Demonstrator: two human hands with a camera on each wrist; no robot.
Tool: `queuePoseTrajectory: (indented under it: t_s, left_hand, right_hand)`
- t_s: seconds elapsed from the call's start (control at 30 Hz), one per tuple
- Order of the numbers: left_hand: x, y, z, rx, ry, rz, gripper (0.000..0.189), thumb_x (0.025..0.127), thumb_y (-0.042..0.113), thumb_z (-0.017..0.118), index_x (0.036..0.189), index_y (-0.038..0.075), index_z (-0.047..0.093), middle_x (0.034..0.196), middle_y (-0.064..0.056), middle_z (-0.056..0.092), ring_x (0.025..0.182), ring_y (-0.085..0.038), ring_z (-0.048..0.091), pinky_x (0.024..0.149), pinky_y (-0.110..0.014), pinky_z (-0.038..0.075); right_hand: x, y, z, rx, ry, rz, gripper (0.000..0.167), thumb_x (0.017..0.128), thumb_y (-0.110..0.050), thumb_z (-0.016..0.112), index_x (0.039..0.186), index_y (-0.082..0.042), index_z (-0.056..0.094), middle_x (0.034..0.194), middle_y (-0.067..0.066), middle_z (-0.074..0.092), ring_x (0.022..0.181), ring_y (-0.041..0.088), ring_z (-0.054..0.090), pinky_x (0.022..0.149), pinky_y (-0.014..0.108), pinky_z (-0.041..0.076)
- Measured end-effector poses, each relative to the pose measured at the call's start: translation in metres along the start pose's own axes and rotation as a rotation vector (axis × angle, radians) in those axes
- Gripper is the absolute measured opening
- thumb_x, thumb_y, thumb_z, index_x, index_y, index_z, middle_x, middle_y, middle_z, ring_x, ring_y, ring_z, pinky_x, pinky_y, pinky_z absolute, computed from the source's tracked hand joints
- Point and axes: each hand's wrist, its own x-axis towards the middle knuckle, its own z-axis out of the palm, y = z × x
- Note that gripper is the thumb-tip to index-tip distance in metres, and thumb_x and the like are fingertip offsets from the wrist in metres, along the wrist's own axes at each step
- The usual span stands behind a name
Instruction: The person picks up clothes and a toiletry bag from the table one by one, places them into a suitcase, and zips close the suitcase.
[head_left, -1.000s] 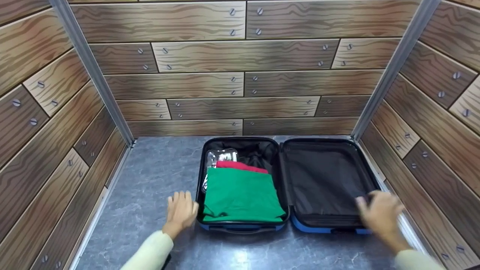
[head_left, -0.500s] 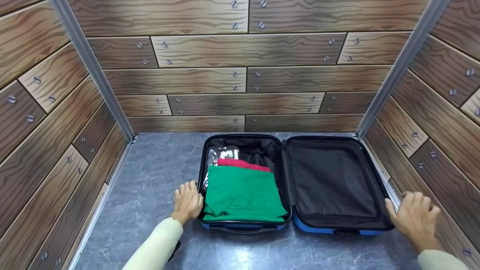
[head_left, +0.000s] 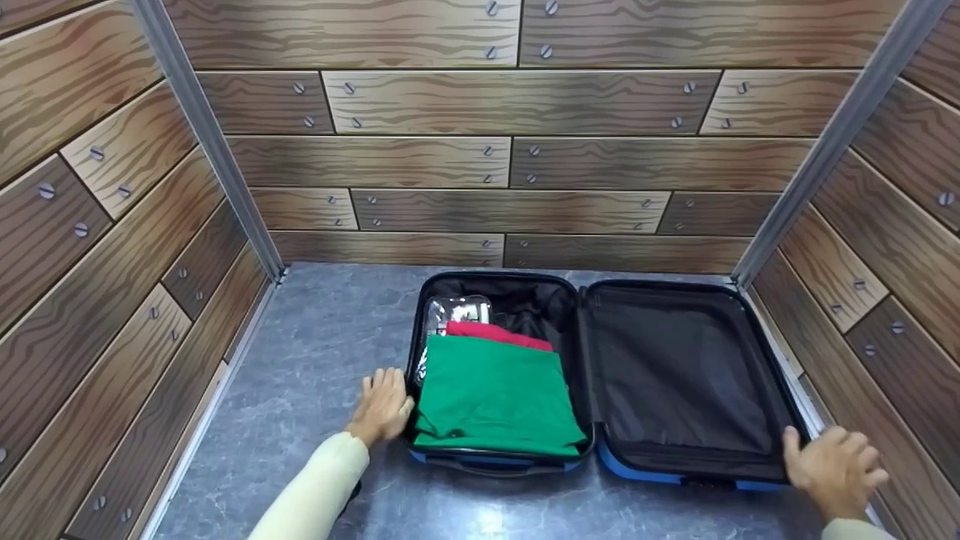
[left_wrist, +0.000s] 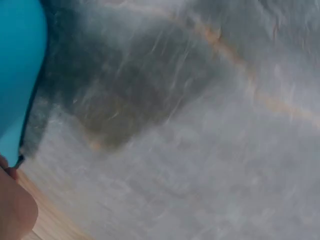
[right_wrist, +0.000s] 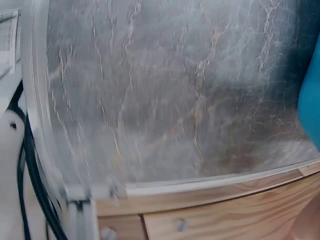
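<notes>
A blue suitcase lies opened flat on the floor. Its packed half [head_left: 499, 472] holds a folded green cloth [head_left: 495, 394], a folded red cloth [head_left: 501, 334] partly under it, and a clear plastic packet [head_left: 457, 309]. The other half, a black-lined lid [head_left: 686, 375], lies to the right. At the packed half's left side, my left hand [head_left: 384, 405] has its thumb side right at the rim. My right hand [head_left: 836, 465] is at the lid's front right corner, thumb against the rim, fingers spread outside it. Blue shell [left_wrist: 17, 75] also shows beside the left fingertips in the left wrist view.
Wood-patterned walls [head_left: 420, 161] rise behind and on both sides, with metal strips at the corners. Grey marbled floor [head_left: 322, 322] runs left of the suitcase and in front. The lid lies close to the right wall [head_left: 862, 322]. Dark cables [right_wrist: 32, 160] hang outside the enclosure.
My right hand has moved right from over the lid to its outer edge, and its thumb has come to the rim. My left hand has come in to the suitcase's left side.
</notes>
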Motion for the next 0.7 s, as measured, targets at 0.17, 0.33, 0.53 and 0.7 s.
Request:
queuePoseTrajectory:
  t_s: [0.17, 0.33, 0.53, 0.7]
  left_hand:
    - [-0.0005, 0.0023, 0.0041, -0.007, 0.052, -0.025, 0.025, 0.09, 0.023, 0.053, 0.102, 0.001, 0.049, 0.097, -0.015, 0.051, 0.094, -0.035, 0.044, 0.082, -0.05, 0.03]
    - [0.0016, 0.0043, 0.0013, -0.001, 0.057, -0.03, 0.025, 0.089, 0.023, 0.054, 0.102, 0.002, 0.05, 0.097, -0.014, 0.052, 0.094, -0.035, 0.045, 0.083, -0.051, 0.03]
    - [0.0012, 0.0037, -0.0015, 0.035, 0.019, -0.038, 0.026, 0.089, 0.023, 0.052, 0.104, 0.001, 0.05, 0.098, -0.015, 0.052, 0.096, -0.034, 0.045, 0.086, -0.052, 0.03]
    - [0.0017, 0.0031, -0.0008, 0.056, -0.009, -0.024, 0.029, 0.091, 0.025, 0.05, 0.107, 0.0, 0.051, 0.098, -0.015, 0.053, 0.097, -0.035, 0.046, 0.088, -0.051, 0.031]
  right_hand:
    - [0.0019, 0.0029, -0.0017, 0.002, -0.022, -0.057, 0.062, 0.096, -0.039, 0.05, 0.097, 0.022, 0.039, 0.1, 0.049, 0.034, 0.095, 0.07, 0.035, 0.072, 0.077, 0.024]
    - [0.0043, 0.0029, -0.0052, 0.0, -0.078, -0.056, 0.057, 0.097, -0.037, 0.047, 0.102, 0.02, 0.04, 0.103, 0.05, 0.036, 0.098, 0.07, 0.035, 0.072, 0.077, 0.025]
    - [0.0066, 0.0034, -0.005, 0.004, -0.143, -0.069, 0.054, 0.099, -0.04, 0.044, 0.108, 0.013, 0.041, 0.107, 0.049, 0.036, 0.101, 0.069, 0.034, 0.073, 0.077, 0.025]
    - [0.0082, 0.0077, -0.0053, -0.016, -0.199, -0.092, 0.056, 0.1, -0.042, 0.04, 0.116, 0.012, 0.041, 0.113, 0.049, 0.037, 0.103, 0.068, 0.035, 0.076, 0.074, 0.029]
